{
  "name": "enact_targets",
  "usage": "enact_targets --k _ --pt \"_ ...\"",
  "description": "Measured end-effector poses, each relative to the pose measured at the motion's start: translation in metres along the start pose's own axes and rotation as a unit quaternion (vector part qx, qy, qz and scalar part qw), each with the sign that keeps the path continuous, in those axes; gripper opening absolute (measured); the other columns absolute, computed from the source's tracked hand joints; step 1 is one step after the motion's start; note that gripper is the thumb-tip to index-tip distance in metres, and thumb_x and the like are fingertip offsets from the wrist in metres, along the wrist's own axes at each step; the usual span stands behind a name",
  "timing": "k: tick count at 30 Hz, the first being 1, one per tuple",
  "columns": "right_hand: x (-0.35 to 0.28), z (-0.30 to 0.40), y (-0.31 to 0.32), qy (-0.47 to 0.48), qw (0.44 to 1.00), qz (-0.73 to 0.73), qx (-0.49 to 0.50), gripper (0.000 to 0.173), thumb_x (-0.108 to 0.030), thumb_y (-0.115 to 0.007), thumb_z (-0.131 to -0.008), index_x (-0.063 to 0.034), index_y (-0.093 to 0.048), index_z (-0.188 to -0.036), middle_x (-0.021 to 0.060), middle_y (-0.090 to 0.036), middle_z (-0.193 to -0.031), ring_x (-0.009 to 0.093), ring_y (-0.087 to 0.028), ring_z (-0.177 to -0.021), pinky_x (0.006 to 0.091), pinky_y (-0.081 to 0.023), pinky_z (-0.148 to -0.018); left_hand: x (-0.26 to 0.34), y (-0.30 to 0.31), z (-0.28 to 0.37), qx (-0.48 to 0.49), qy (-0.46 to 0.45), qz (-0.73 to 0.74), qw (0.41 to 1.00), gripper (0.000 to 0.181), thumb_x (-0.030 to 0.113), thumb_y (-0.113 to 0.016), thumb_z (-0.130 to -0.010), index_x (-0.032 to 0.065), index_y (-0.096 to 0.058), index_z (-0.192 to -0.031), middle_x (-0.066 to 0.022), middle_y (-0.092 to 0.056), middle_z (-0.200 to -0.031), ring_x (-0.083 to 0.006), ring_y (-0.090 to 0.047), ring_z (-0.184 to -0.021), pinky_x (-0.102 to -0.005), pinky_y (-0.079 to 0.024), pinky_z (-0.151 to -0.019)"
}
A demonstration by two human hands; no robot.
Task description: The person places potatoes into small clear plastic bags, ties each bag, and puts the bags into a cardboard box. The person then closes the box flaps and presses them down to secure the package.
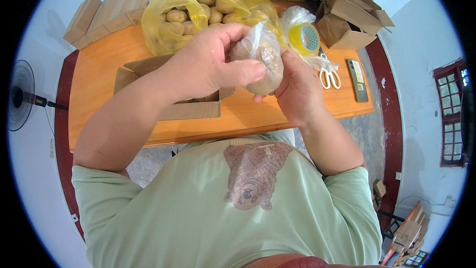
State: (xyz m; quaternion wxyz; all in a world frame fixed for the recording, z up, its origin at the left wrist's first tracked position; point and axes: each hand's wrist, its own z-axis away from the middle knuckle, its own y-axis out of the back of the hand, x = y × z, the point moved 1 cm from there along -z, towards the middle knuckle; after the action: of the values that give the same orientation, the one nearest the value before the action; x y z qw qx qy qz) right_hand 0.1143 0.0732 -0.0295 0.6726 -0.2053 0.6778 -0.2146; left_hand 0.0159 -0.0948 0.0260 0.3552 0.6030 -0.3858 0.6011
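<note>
Between both hands, above the table's front part, is a clear plastic bag wrapped around what looks like a potato. My left hand grips it from the left, thumb across its front. My right hand holds its right side, with some fingers hidden behind it. Under my left forearm an open cardboard box rests on the table, its inside mostly covered from view. Behind my hands lies a yellow plastic bag full of potatoes.
Right of the yellow bag are a roll of yellow tape, white-handled scissors and a phone on the wooden table. Closed cartons line the back left. Empty cardboard boxes are piled at the back right.
</note>
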Motion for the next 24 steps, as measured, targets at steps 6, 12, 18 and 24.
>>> enact_targets --k 6,12,18,24 --pt "-0.001 0.004 -0.013 0.058 0.993 0.087 -0.050 0.067 -0.021 -0.072 -0.090 0.0030 -0.040 -0.143 0.0100 -0.058 -0.127 0.018 -0.057 -0.114 0.0325 -0.047 -0.098 -0.007 0.012 0.006 0.015 0.010 0.016 1.000 0.051 0.023 -0.075 -0.085 -0.0014 -0.056 -0.125 -0.0065 -0.065 -0.110 -0.0117 -0.061 -0.097 -0.0281 -0.052 -0.083" --pt "0.002 0.005 -0.029 0.066 0.993 0.096 -0.032 0.071 -0.011 -0.075 -0.086 0.0045 -0.037 -0.144 0.0103 -0.058 -0.127 0.018 -0.057 -0.116 0.0324 -0.047 -0.100 -0.004 0.021 0.012 0.056 -0.018 0.013 0.998 0.061 0.028 -0.078 -0.084 -0.0018 -0.053 -0.131 -0.0069 -0.064 -0.114 -0.0113 -0.060 -0.100 -0.0281 -0.050 -0.087" --pt "0.007 -0.016 -0.054 0.154 0.982 0.110 -0.009 0.064 -0.009 -0.070 -0.091 0.0052 -0.037 -0.144 0.0101 -0.060 -0.125 0.016 -0.058 -0.113 0.0313 -0.049 -0.098 0.003 0.025 0.021 0.125 -0.068 0.030 0.989 0.064 0.034 -0.080 -0.083 -0.0015 -0.054 -0.129 -0.0060 -0.063 -0.113 -0.0113 -0.059 -0.102 -0.0274 -0.050 -0.088" --pt "0.019 -0.039 -0.065 0.122 0.978 0.164 -0.038 0.057 -0.011 -0.070 -0.091 0.0035 -0.044 -0.139 0.0085 -0.063 -0.117 0.014 -0.060 -0.106 0.0302 -0.051 -0.092 0.010 0.055 0.037 0.139 -0.006 -0.053 0.989 0.056 0.027 -0.080 -0.081 -0.0003 -0.057 -0.125 -0.0046 -0.065 -0.108 -0.0120 -0.062 -0.097 -0.0273 -0.050 -0.087"
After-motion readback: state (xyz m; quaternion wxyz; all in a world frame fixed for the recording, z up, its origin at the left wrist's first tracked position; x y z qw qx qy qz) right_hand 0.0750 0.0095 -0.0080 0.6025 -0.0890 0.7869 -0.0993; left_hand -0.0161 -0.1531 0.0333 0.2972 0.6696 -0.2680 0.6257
